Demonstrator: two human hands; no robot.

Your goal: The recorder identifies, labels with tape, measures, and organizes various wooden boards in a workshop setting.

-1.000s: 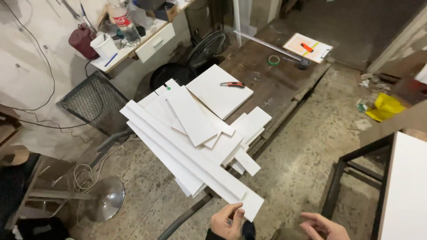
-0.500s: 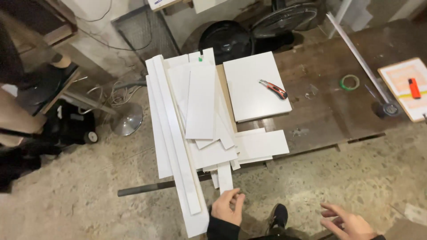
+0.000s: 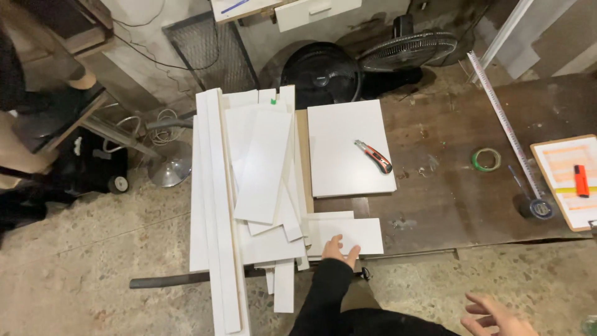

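Left of the large square white board (image 3: 349, 148) that lies flat on the brown wooden desk (image 3: 460, 186), a loose stack of long white boards and strips (image 3: 249, 186) runs lengthwise, its longest strips jutting out past the desk's near edge over the speckled concrete floor (image 3: 87, 267). Just below the square board, at the near edge of the desk, lies a small white rectangular panel (image 3: 348, 235). The left hand (image 3: 339, 251), in a black sleeve, rests on that panel with fingers spread flat; it presses rather than grips, nothing closed around anything. On the square board's right part lies a red and grey utility knife (image 3: 374, 155). Further right of the board come a green roll of tape (image 3: 486, 160), a long metal ruler (image 3: 505, 127) laid slantwise, and a clipboard with an orange marker (image 3: 567, 180) at the desk's right end. The right hand (image 3: 494, 316) hovers low over the floor, well right of and below the board, open and empty, palm loose.

The risk, as I judge it, sits in the overhang: the stack is uneven, and a tug on the small panel, which seems tucked against the pile's lower end, could drag neighbouring strips off the edge. A sideways sweep toward the square board could also knock the knife.
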